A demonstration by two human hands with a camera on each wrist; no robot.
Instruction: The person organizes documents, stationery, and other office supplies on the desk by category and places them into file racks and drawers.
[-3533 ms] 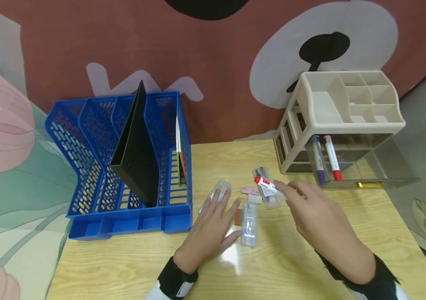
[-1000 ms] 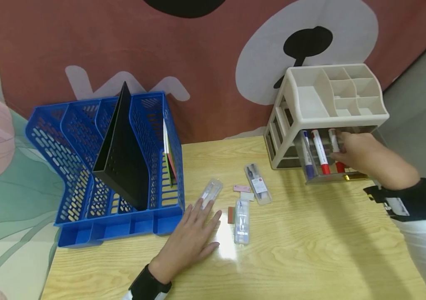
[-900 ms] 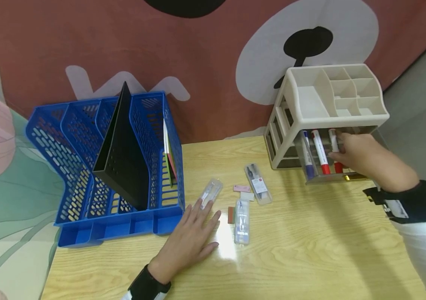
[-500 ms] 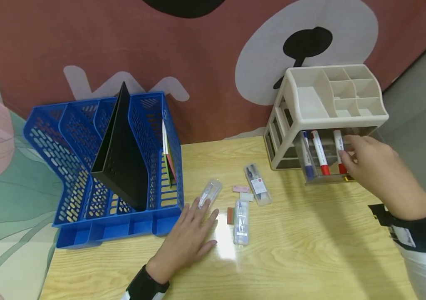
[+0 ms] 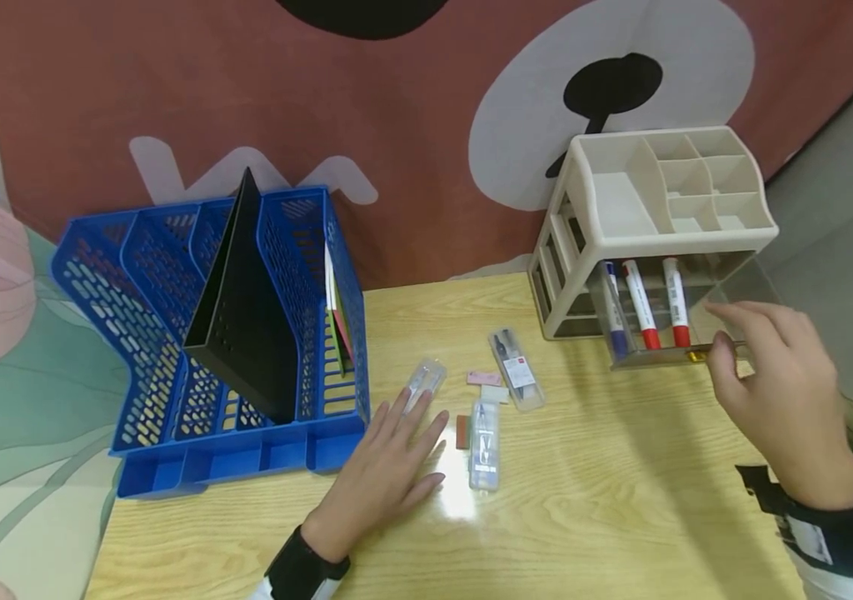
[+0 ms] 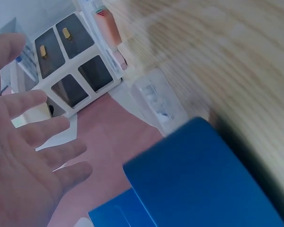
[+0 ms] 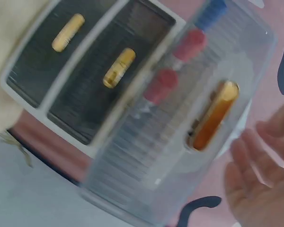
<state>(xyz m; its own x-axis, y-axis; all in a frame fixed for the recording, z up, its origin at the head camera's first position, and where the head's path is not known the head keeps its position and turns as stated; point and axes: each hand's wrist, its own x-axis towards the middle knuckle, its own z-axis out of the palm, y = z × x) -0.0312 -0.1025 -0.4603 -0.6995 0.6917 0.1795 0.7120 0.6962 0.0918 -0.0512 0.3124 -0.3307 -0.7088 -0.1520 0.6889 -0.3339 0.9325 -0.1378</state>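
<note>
My right hand [image 5: 786, 392] hangs just in front of the pulled-out clear drawer [image 5: 659, 358], fingers loosely bent and nothing in them. Inside that drawer lie a blue-capped marker [image 5: 616, 310] and two red-capped ones, a middle marker [image 5: 640, 304] and a right-hand marker [image 5: 675, 302]. The right wrist view shows the drawer's gold handle [image 7: 214, 116] beside my fingers, apart from them. My left hand [image 5: 381, 475] is low over the table with spread fingers. Its fingertips overlap the near end of a clear case [image 5: 428, 377]; whether they touch it I cannot tell.
A cream organizer [image 5: 610, 242] stands at the back right. A blue file rack [image 5: 224, 458] holding a black folder [image 5: 254, 325] is on the left. Between them lie more clear cases, one upright [image 5: 484, 450] and one slanted [image 5: 518, 368], plus pink [image 5: 484, 377], white [image 5: 495, 393] and brown [image 5: 462, 432] blocks.
Earlier my right hand carried a red-capped marker over the table, then set it in the drawer. It has since let go and drawn back toward me. The left hand has barely shifted.
</note>
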